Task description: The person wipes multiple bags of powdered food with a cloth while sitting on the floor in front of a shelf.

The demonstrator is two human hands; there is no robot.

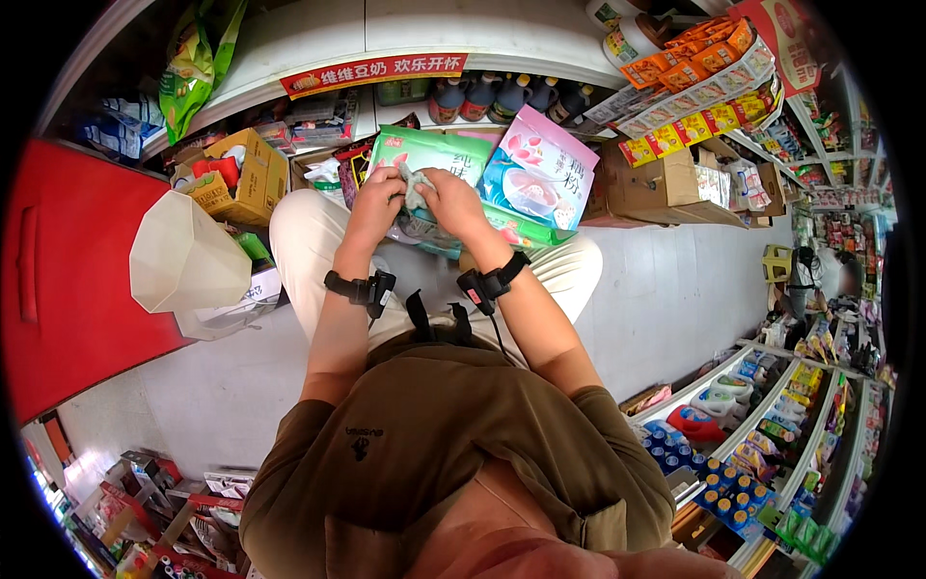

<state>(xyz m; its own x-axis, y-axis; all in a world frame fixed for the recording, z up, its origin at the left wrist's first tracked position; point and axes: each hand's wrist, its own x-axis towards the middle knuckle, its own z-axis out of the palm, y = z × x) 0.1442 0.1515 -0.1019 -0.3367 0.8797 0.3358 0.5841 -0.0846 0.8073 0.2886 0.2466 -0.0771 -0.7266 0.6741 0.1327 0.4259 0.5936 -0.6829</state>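
Observation:
My left hand (377, 201) and my right hand (450, 202) meet between my knees, fingers closed on a crumpled grey-green cloth (416, 192). Part of the cloth hangs below them, in front of a green food bag (451, 151) that stands just beyond. Leaning beside it on the right is a pink and blue food bag (540, 172). Another green bag (527, 228) lies low under these two, partly covered. Black bands with small devices circle both my wrists.
A white shelf (424, 24) spans the far side, with dark-capped bottles (509, 99) beneath. An open cardboard box (253, 179) and a pale bin (183, 256) stand left, near a red cabinet (87, 261). Cartons (666, 183) sit right; stocked shelves (752, 425) line the lower right.

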